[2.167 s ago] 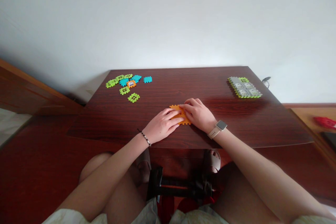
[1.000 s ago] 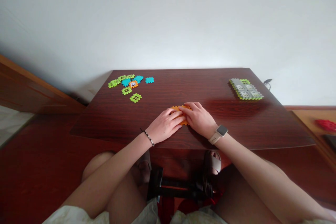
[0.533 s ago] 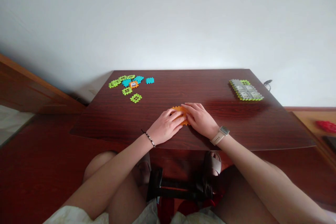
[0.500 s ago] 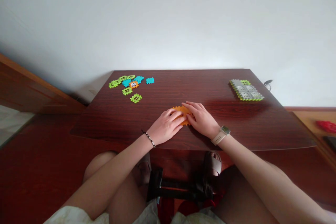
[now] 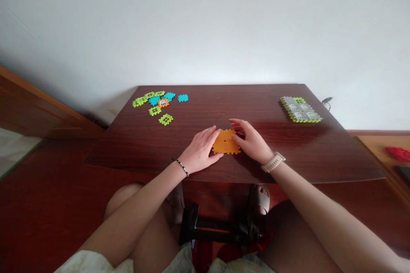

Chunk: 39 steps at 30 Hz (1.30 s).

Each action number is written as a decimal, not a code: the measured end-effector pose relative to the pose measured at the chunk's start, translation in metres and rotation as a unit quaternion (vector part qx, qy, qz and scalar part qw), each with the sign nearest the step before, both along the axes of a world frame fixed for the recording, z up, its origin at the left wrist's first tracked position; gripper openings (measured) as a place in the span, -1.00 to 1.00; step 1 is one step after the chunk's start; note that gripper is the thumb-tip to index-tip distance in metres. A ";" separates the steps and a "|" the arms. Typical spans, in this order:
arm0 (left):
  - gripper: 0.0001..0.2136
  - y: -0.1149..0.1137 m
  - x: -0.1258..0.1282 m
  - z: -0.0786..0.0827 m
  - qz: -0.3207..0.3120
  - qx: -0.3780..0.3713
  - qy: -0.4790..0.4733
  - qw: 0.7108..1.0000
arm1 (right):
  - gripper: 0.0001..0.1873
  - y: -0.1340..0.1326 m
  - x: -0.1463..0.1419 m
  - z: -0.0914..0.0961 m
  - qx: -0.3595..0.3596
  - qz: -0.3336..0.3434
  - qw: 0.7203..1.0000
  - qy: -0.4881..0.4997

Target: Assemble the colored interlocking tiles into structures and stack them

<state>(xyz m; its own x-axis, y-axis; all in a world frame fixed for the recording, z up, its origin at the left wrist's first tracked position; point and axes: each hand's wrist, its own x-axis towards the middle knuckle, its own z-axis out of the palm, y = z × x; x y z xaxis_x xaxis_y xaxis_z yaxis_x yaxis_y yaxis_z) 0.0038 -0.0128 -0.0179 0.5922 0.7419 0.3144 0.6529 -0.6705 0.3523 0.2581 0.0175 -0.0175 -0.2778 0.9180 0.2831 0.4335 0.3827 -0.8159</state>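
Note:
On the front middle of the dark wooden table lies a flat orange panel (image 5: 227,147) of square interlocking puzzle tiles with toothed edges. My left hand (image 5: 200,149) is around its left side, thumb at the near edge and fingers along the far left. On the right side, my right hand (image 5: 253,140) has its thumb on the panel's edge and its curved fingers at the far right corner. The fingers partly cover both ends of the panel.
Loose green tiles (image 5: 165,120), blue tiles (image 5: 183,98) and one orange window tile (image 5: 163,103) lie at the table's back left. A grey and green tile stack (image 5: 300,110) sits at the back right. The table (image 5: 198,115) stands against a white wall.
Both hands have moved apart from the top of the orange panel to its sides, so more of its surface shows. The panel looks slightly shifted to the right.

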 end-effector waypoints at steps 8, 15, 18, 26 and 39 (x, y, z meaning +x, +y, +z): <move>-0.09 0.001 0.001 0.005 0.005 -0.003 -0.042 0.999 | -0.48 -0.001 -0.001 0.005 -0.141 -0.029 0.961 0.237; -0.13 0.000 0.002 0.011 0.007 0.031 -0.075 0.997 | -0.51 -0.012 -0.013 0.012 -0.292 0.043 0.901 0.319; -0.17 -0.001 0.002 0.012 0.030 0.025 -0.105 0.994 | -0.56 -0.017 -0.019 0.015 -0.310 0.064 0.884 0.345; -0.39 0.011 0.003 0.003 0.078 -0.184 -0.351 0.915 | -0.59 -0.020 -0.026 0.023 -0.294 0.063 0.875 0.380; -0.66 0.016 0.008 0.010 0.147 -0.359 -0.488 0.782 | -0.62 -0.018 -0.028 0.019 -0.317 0.021 0.871 0.374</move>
